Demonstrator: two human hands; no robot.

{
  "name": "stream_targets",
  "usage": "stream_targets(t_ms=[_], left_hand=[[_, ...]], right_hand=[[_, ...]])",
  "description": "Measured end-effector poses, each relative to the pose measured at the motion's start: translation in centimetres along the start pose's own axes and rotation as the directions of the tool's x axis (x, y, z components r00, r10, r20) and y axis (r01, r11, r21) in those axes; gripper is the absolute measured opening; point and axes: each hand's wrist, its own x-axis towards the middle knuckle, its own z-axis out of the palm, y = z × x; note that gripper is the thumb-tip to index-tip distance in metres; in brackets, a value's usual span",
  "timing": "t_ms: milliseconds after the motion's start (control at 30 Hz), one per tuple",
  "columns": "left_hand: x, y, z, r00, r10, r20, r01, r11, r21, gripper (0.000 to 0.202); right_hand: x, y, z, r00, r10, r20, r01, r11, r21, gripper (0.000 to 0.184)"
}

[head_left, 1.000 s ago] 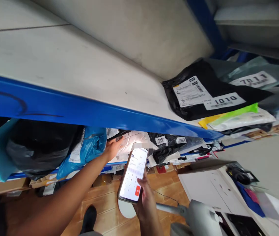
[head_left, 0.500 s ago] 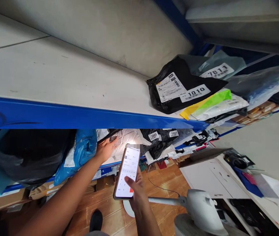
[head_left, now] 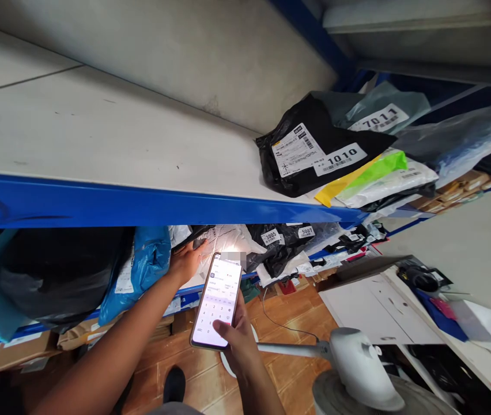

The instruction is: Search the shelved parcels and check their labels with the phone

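My right hand (head_left: 237, 337) grips a smartphone (head_left: 216, 301) with a lit keypad screen, the thumb lying across its lower part. My left hand (head_left: 187, 260) reaches into the lower shelf with fingers stretched flat on a white parcel bag (head_left: 223, 241). Right of it lie black parcel bags (head_left: 280, 245) with number labels. To the left of my arm sit a blue parcel bag (head_left: 146, 262) and a large black bag (head_left: 59, 271). On the upper shelf (head_left: 98, 132) lies a black parcel labelled 1010 (head_left: 314, 147).
The shelf's blue front rail (head_left: 142, 204) runs across the view above my hands. More parcels are stacked at the upper right. A white fan (head_left: 358, 369) stands at the lower right beside a white desk (head_left: 370, 311). Cardboard boxes sit under the lowest shelf on a brown tiled floor.
The view has swung slightly, shifting the shelves left. My right hand lowered the phone a little and its thumb moved over the keypad. My left hand stays on the white bag.
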Motion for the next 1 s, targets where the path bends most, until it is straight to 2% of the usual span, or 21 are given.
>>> stream_targets(t_ms=[233,433,600,767,867,1000], left_hand=[[-0.1,0.0,0.1,1.000,-0.020,0.013,0.021,0.997,-0.069,0.045],[-0.2,0.4,-0.6,0.998,-0.055,0.028,0.057,0.992,-0.117,0.047],[0.0,0.1,0.1,0.999,-0.034,-0.034,0.028,0.987,-0.156,0.046],[0.0,-0.2,0.5,0.997,-0.010,-0.072,-0.004,0.982,-0.187,0.044],[-0.1,-0.2,0.2,0.998,-0.045,-0.042,0.027,0.933,-0.359,0.043],[0.1,0.1,0.7,0.991,-0.126,-0.045,0.072,0.786,-0.614,0.037]], right_hand=[[-0.3,-0.8,0.5,0.997,0.071,0.041,-0.076,0.986,0.148,0.053],[-0.3,-0.7,0.4,0.993,0.101,0.056,-0.109,0.980,0.164,0.061],[-0.4,-0.9,0.4,0.991,0.109,0.072,-0.119,0.981,0.156,0.061],[-0.5,-1.0,0.1,0.992,0.109,0.071,-0.121,0.971,0.207,0.052],[-0.3,-0.5,-0.6,0.993,0.121,-0.014,-0.115,0.973,0.201,0.043],[-0.2,-0.3,-1.6,0.975,0.161,-0.151,-0.136,0.977,0.165,0.038]])
